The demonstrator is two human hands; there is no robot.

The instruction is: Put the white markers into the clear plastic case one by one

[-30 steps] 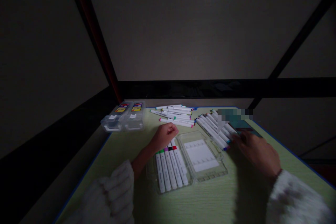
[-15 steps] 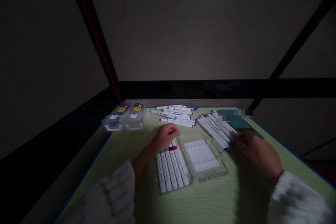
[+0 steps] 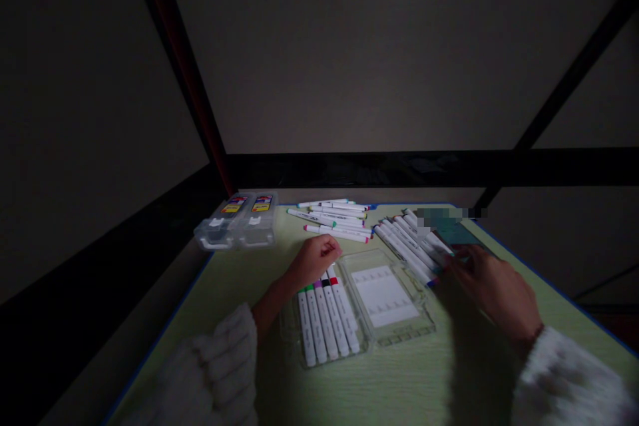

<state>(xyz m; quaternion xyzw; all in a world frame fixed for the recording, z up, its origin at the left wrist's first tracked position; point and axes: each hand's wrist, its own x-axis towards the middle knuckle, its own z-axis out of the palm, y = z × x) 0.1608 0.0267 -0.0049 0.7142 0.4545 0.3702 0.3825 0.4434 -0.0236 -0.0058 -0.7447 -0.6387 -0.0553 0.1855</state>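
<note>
A clear plastic marker case (image 3: 370, 339) lies unfolded on the table. Several white markers (image 3: 327, 326) stand side by side in its left half, with green, purple, black and red bands near their upper ends. My left hand (image 3: 315, 258) is curled over the top of that half, fingers closed, with no object showing in them. To the right, my right hand (image 3: 494, 289) pinches the near end of a white marker at the edge of a loose row of markers (image 3: 407, 249). The fingertips partly hide that end.
Two closed clear cases (image 3: 257, 234) with coloured labels stand at the back left. More white markers (image 3: 337, 216) lie scattered at the back. A white printed card (image 3: 384, 296) is in the unfolded lid. A dark greenish flat object (image 3: 456, 229), partly pixelated, lies behind my right hand.
My right hand has shifted very slightly at the row of markers. The left hand and the case stay as they were.
</note>
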